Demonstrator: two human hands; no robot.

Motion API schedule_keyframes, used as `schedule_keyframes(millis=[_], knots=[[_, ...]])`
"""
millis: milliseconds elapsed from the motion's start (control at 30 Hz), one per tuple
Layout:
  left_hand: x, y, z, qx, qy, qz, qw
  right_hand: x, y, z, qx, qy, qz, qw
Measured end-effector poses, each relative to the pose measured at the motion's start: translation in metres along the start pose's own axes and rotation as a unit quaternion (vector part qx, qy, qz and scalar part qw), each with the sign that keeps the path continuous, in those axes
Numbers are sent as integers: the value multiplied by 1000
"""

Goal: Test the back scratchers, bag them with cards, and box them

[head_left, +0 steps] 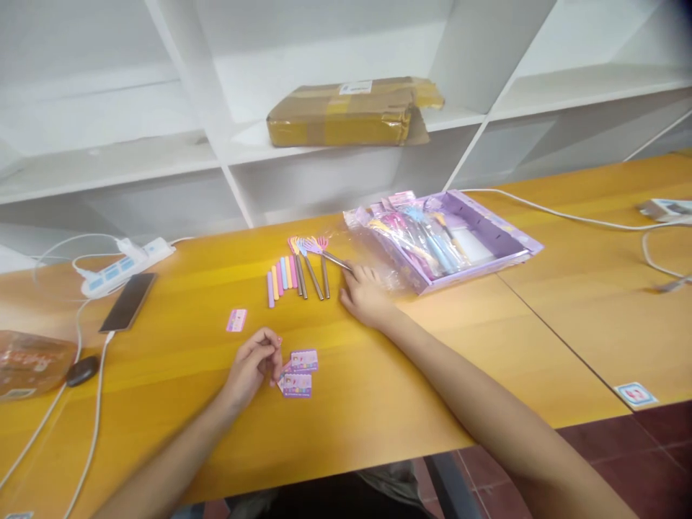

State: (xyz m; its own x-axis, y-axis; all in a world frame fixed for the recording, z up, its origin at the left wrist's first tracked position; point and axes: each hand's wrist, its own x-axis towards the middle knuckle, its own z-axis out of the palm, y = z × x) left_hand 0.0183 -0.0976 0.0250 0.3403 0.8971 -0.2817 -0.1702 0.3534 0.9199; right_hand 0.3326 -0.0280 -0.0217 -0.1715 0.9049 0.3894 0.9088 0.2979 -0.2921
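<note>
My right hand (370, 297) lies on the table with its fingers closed on the rod end of a purple hand-shaped back scratcher (336, 259). Several other back scratchers (313, 277) with metal rods and coloured heads lie side by side under and beside its head. To their left is a row of pastel handle tubes (280, 280). My left hand (254, 366) hovers low with its fingertips pinched together; a tiny pinkish spot shows there, too small to name. Just right of it are small purple printed cards (298, 384), partly overlapping. Another card (236, 320) lies farther off.
A purple tray box (481, 277) with bagged back scratchers stands behind my right hand, clear plastic wrapping beside it. At left are a power strip (130, 267), phone (128, 303), cables, a dark mouse-like object (83, 370) and an orange package (32, 364). A cardboard box (340, 115) sits on the shelf.
</note>
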Motion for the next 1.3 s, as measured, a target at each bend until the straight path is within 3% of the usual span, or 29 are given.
schedule_keyframes(millis=[200,300,333,400,467,533,633,833,967,1100,1200,1300], knots=[[4,0,-5,79,-14,-11,997,1,2,0,30,19,-13,999],[19,14,-14,243,14,72,967,1,1,2,44,38,-23,998],[27,21,-18,325,40,123,937,1,1,2,48,43,-25,998],[47,35,-24,497,85,224,834,1,0,3,55,53,-29,997],[68,44,-29,608,94,274,739,0,-2,2,62,60,-37,996],[86,47,-36,654,105,269,699,0,-3,0,68,68,-44,994],[100,43,-45,672,112,224,697,-1,-3,-3,80,81,-45,993],[100,43,-56,683,124,134,707,2,4,1,129,99,-19,986],[95,50,-59,685,149,112,704,4,7,4,208,138,10,968],[78,52,-62,676,150,126,710,3,11,2,294,181,97,933],[56,49,-57,636,134,149,745,4,14,-3,343,204,150,905],[34,40,-42,579,101,159,794,5,15,-12,381,201,140,892]])
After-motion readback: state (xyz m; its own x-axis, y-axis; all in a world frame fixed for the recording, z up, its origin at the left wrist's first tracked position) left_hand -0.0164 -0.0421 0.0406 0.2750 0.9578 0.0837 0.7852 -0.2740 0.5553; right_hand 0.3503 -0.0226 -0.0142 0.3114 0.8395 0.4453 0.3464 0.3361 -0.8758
